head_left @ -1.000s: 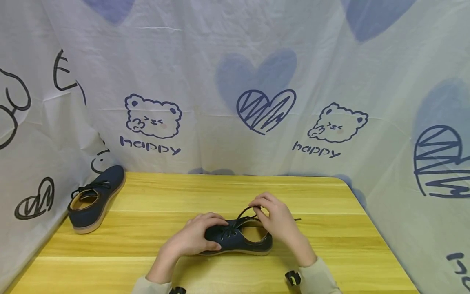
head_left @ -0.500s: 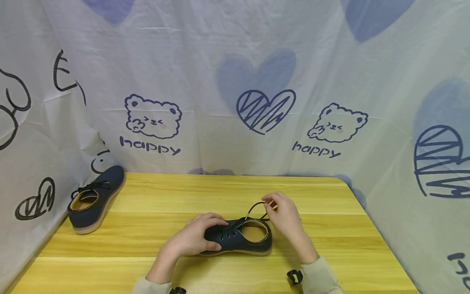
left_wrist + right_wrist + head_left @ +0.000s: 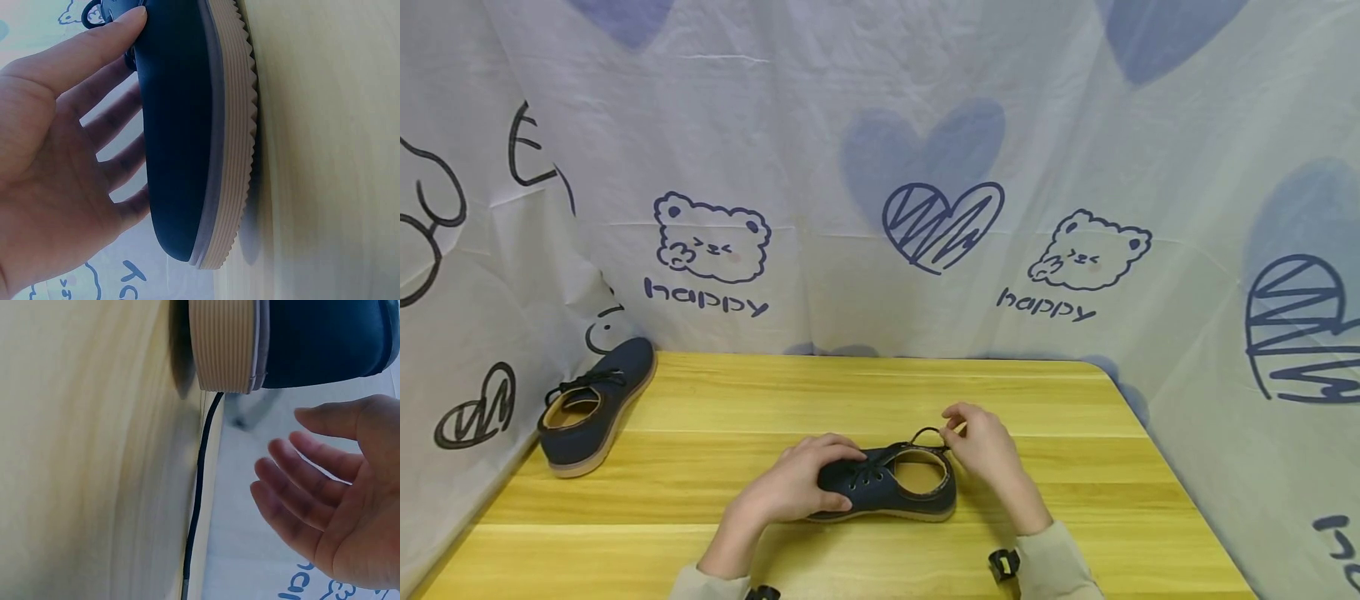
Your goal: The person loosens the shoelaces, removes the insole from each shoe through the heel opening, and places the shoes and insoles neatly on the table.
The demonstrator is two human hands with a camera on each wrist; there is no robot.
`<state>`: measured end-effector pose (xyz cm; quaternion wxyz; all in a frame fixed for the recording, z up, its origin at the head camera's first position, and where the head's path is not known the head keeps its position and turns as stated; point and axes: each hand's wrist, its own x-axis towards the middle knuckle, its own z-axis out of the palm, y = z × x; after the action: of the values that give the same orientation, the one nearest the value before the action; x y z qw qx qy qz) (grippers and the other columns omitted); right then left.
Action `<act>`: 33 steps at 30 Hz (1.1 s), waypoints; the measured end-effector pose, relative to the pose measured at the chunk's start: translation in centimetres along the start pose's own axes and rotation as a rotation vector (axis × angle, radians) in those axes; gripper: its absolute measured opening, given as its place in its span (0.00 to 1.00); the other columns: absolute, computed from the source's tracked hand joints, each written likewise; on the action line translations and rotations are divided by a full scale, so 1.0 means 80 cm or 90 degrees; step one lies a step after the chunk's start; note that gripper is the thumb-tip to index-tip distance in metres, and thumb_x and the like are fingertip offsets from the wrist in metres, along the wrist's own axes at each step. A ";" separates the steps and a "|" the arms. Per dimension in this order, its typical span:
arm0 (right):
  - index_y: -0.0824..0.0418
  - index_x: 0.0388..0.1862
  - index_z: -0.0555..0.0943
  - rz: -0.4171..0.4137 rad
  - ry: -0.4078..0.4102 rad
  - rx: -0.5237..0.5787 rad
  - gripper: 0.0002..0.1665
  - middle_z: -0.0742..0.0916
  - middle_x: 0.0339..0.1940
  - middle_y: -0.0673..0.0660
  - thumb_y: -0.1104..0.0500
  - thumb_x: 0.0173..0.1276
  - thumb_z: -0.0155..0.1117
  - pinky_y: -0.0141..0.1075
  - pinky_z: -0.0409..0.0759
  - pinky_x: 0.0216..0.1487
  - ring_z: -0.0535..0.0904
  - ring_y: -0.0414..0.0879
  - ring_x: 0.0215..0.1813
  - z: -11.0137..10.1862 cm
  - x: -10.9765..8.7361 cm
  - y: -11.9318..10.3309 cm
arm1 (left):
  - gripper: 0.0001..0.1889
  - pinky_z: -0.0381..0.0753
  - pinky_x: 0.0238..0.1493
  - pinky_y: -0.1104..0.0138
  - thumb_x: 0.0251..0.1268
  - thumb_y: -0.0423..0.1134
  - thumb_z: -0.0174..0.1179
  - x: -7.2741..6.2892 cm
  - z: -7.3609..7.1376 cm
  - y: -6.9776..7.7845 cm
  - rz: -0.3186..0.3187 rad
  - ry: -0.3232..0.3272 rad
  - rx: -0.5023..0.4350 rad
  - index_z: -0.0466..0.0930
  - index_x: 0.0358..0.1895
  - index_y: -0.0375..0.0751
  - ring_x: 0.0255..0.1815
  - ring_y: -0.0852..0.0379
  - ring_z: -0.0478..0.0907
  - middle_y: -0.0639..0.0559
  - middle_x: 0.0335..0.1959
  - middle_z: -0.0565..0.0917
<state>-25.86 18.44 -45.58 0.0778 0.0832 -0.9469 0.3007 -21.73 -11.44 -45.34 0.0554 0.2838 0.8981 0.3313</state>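
Note:
A navy lace-up shoe [image 3: 891, 500] with a tan sole lies upright on the table, toe to the left. My left hand [image 3: 805, 479] grips its front part, thumb on the near side and fingers over the far side. In the left wrist view the thumb [image 3: 94, 47] presses the dark upper [image 3: 178, 125]. Beside the heel, my right hand [image 3: 985, 442] has its fingers loosely bent, with a gap between thumb and fingertips in the right wrist view. A small loop of shoelace [image 3: 925, 430] rises by those fingertips. One lace end [image 3: 199, 481] trails along the table behind the heel.
A matching navy shoe [image 3: 632, 362], laces tied, stands at the table's left edge. The wooden table [image 3: 760, 400] ends at a printed cloth backdrop [image 3: 820, 250], with cloth on both sides. Dark wrist devices [image 3: 1003, 565] sit near both sleeves.
My right hand has drawn the lace loop rightward, away from the shoe's opening, then lowered; the loop has shrunk and left the fingers. The left hand and shoe stay put.

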 end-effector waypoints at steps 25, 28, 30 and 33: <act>0.56 0.45 0.88 -0.231 -0.139 -0.001 0.05 0.87 0.41 0.49 0.61 0.74 0.68 0.38 0.82 0.41 0.82 0.41 0.40 -0.001 -0.011 -0.029 | 0.29 0.63 0.67 0.33 0.56 0.41 0.79 0.001 -0.001 0.002 0.001 -0.010 -0.006 0.83 0.64 0.49 0.68 0.39 0.72 0.50 0.67 0.79; 0.55 0.43 0.88 -0.217 -0.134 -0.014 0.03 0.87 0.40 0.48 0.61 0.73 0.69 0.36 0.80 0.39 0.82 0.41 0.39 0.001 -0.013 -0.032 | 0.29 0.63 0.68 0.33 0.56 0.41 0.78 0.000 -0.001 0.001 0.004 -0.007 -0.008 0.83 0.64 0.49 0.68 0.39 0.72 0.50 0.66 0.79; 0.54 0.43 0.88 -0.204 -0.129 -0.020 0.03 0.87 0.40 0.48 0.60 0.73 0.70 0.37 0.80 0.39 0.82 0.41 0.39 0.001 -0.014 -0.034 | 0.29 0.64 0.68 0.34 0.56 0.41 0.79 -0.001 -0.001 0.001 0.005 -0.002 -0.009 0.83 0.63 0.49 0.68 0.39 0.72 0.50 0.66 0.79; 0.54 0.42 0.89 -0.188 -0.120 -0.024 0.03 0.87 0.40 0.47 0.60 0.73 0.70 0.37 0.79 0.38 0.82 0.41 0.39 0.001 -0.016 -0.037 | 0.29 0.66 0.67 0.35 0.55 0.41 0.79 0.000 -0.002 0.001 0.012 0.002 -0.005 0.83 0.63 0.48 0.68 0.40 0.73 0.50 0.65 0.80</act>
<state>-24.01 16.15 -44.23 0.0334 0.2475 -0.9329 0.2594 -21.74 -11.48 -45.14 0.0521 0.2919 0.8941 0.3357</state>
